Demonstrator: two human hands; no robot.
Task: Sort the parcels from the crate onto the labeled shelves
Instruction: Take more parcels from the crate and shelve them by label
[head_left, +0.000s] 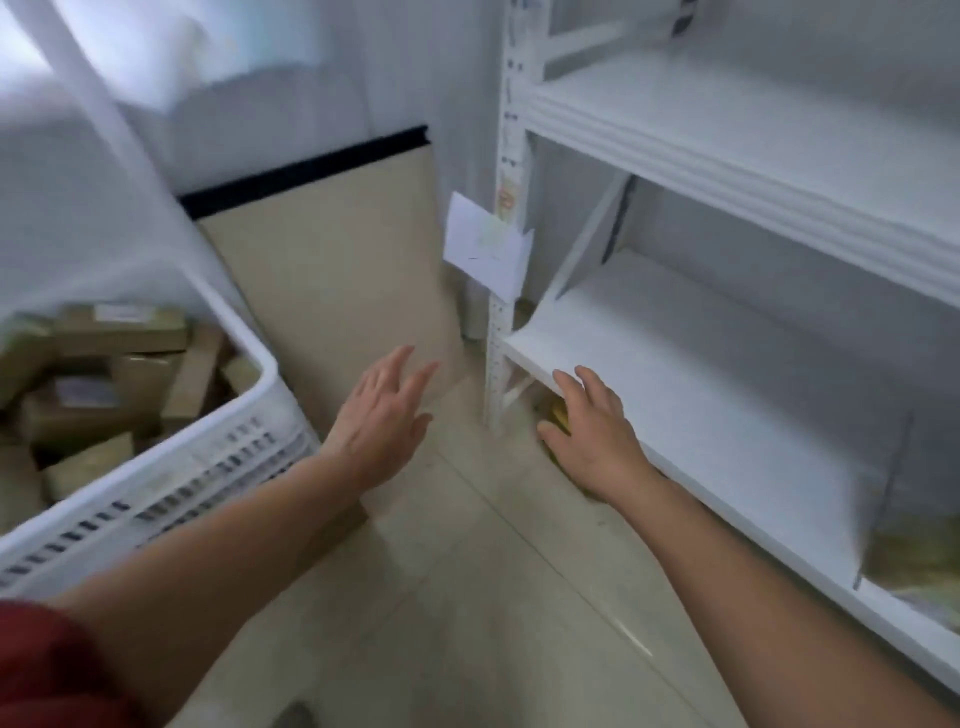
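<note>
A white slatted crate (171, 483) at the left holds several brown cardboard parcels (124, 332). White metal shelves (727, 415) stand at the right. My left hand (382, 421) hovers over the floor between crate and shelves, fingers spread, holding nothing. My right hand (592, 431) is at the front edge of the lower shelf with its fingers extended, empty. Something yellowish (558, 415) shows just under that hand, below the shelf; it is too blurred to identify. Another yellowish item (914, 561) lies at the far right of the shelf, behind a divider.
A beige board with a black top edge (332, 270) leans against the wall between crate and shelves. A white paper label (485, 249) hangs on the shelf's upright post (506, 218). Pale tiled floor (467, 597) lies below my arms.
</note>
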